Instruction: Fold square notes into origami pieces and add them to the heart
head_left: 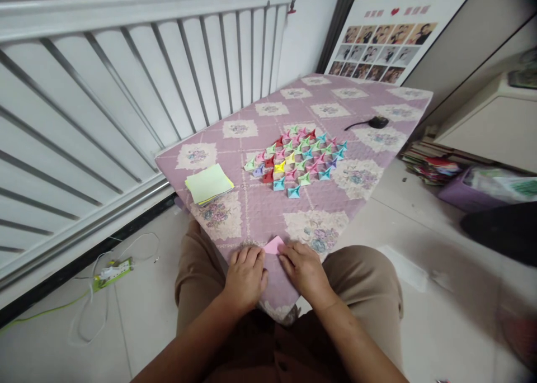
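A small pink piece of folded paper (274,245) lies at the near corner of the table, its point facing away from me. My left hand (246,272) is closed at its left corner, fingers bent and pressed together. My right hand (302,265) grips the right corner between thumb and fingers. Both thumbs' contact with the paper is partly hidden. Beyond my hands stand several small folded paper shapes (302,165) in rows, coloured red, pink, green, blue, purple and yellow. To the left rests a stack of square paper sheets (210,183), pale green on top with yellow beneath.
A patterned purple tablecloth (268,218) covers the table. Toward its far right lies a black object with a short cord (377,122). A white radiator (126,86) runs along the left side. On the floor are a power strip (113,272) and a purple bin (465,195).
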Motion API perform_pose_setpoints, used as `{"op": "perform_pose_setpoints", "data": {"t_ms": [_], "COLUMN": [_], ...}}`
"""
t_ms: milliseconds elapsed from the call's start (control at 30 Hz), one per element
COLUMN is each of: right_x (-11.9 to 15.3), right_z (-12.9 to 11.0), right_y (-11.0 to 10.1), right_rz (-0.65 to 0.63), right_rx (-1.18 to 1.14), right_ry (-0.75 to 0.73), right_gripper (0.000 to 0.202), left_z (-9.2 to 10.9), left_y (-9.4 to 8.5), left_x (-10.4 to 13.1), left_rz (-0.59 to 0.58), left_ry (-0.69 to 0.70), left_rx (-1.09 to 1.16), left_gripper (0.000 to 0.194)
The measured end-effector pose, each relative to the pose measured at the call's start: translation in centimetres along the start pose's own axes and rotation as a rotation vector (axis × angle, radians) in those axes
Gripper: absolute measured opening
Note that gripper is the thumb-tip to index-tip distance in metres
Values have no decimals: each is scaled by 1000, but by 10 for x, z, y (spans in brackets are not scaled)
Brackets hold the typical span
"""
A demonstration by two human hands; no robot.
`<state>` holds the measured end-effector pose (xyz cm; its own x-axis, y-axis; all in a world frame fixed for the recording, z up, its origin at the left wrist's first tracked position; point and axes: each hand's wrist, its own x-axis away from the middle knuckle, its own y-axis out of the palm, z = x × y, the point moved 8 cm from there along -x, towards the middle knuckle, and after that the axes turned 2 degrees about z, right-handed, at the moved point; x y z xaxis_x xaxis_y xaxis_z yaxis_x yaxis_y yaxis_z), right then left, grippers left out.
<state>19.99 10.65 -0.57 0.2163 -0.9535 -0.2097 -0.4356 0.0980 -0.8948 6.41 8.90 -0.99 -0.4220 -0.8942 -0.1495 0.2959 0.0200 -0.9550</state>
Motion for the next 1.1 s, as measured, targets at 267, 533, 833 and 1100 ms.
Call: {"op": "perform_pose_setpoints", "data": {"t_ms": [267, 533, 833, 1100], "right_x": [-14, -14, -22, -25], "right_z": [0, -5, -4, 0], "right_y": [-1, -1, 0, 1], "right_rz": [-94, -175, -215, -238], "right_rx": [-1, 68, 7, -110], "right_ry": [79, 64, 67, 55], "right_gripper": [38, 36, 26, 29], "left_z": [-13, -27, -28, -20], "left_y": [-8, -2, 2, 1], "left_x": [-19, -41, -47, -51], "left_rz": [-14, -39, -80, -95], "left_ry": [-70, -80, -35, 46], "left_rx": [12, 137, 203, 179], "left_gripper": [16, 8, 11, 15]}}
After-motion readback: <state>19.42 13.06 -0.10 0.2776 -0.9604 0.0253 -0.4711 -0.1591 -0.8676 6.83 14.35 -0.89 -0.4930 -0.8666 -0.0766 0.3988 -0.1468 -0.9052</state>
